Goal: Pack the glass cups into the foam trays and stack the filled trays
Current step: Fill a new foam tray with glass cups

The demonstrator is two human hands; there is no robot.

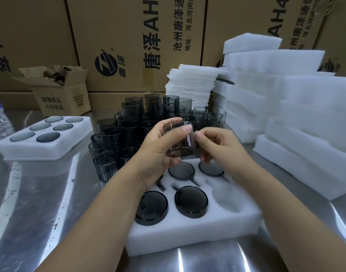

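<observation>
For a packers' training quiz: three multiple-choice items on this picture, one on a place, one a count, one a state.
1. Where is the empty well in the near white foam tray? A near right corner B near left corner C far middle
2. How many smoky grey glass cups fill the far-left white foam tray? A four B six C eight
3. The tinted glass cup is A held by both hands B resting unheld C seated in a well
1 A: that hollow is bare. 2 B: six round bases show. 3 A: left hand and right hand grip it above the tray.
</observation>
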